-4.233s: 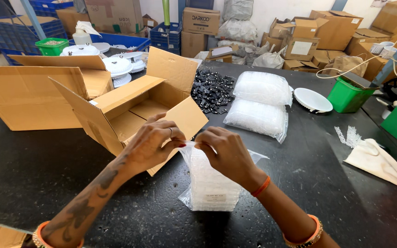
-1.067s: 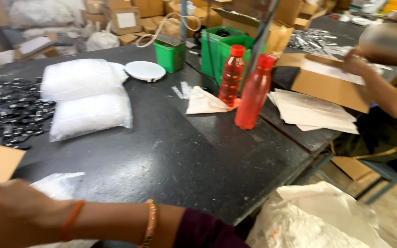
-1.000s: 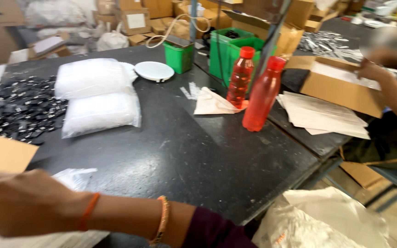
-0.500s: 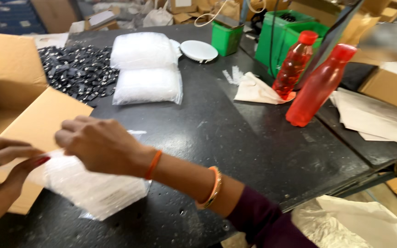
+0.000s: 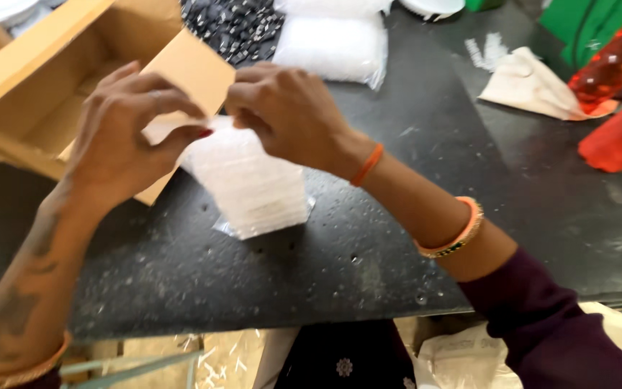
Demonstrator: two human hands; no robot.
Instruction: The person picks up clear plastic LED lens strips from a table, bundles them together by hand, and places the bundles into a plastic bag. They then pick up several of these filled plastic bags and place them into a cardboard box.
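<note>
Both hands pinch the top of a clear plastic bag (image 5: 250, 184) of small white parts, standing mid-surface by the cardboard box (image 5: 52, 79): left hand (image 5: 127, 126), right hand (image 5: 289, 108). Probably light, floppy, slippery; grip at the neck.

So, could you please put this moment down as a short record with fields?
Left hand: pinches the top edge of the clear plastic bag
Right hand: grips the same edge, close beside the left
Bag: stands on the black table, holds white pieces
Behind hands: open cardboard box
Farther back: sealed bag of white pieces, pile of small black parts
Right side: red bottles
</note>
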